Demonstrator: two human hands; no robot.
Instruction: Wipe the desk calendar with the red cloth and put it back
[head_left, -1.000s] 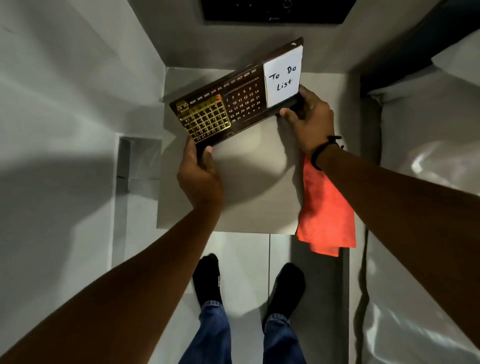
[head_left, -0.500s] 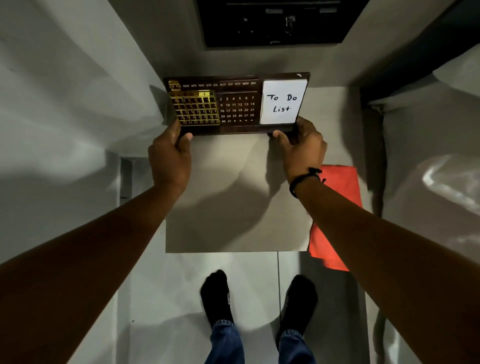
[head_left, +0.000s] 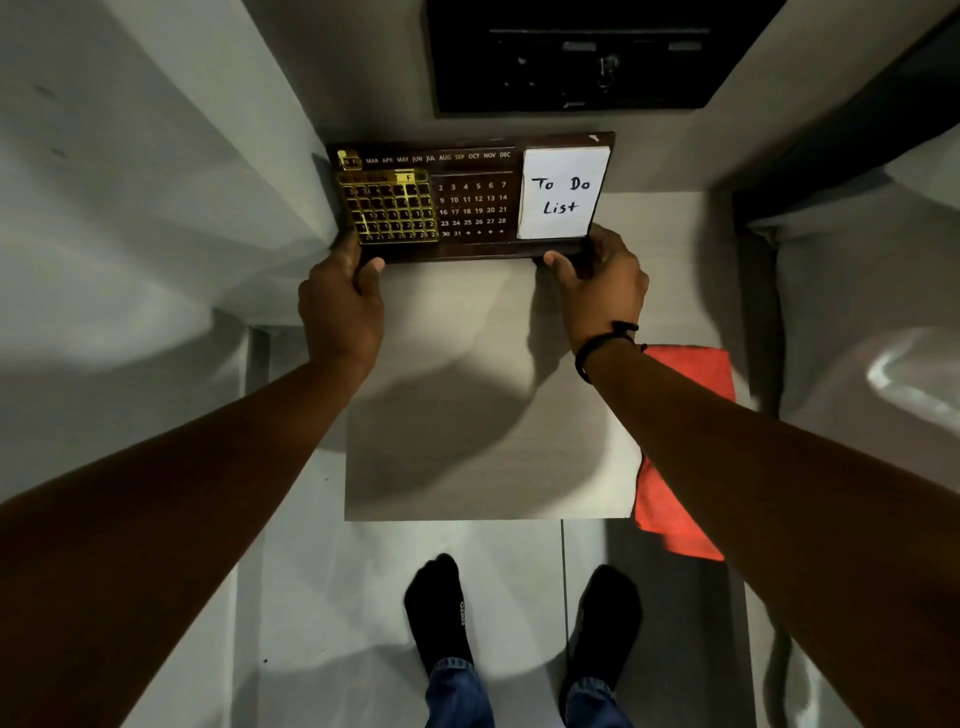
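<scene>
With left hand (head_left: 340, 306) and right hand (head_left: 602, 280) pinching only the desk calendar (head_left: 467, 197)'s lower corners, early release could tip it forward off the table (head_left: 467, 415).

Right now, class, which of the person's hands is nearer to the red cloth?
Right. The right hand grips the calendar's lower right corner, just up-left of the red cloth; the left hand holds the far corner.

A pale table (head_left: 483, 415), a dark wall panel (head_left: 571, 57), perhaps a screen, and 2 black socks (head_left: 441, 613).
</scene>
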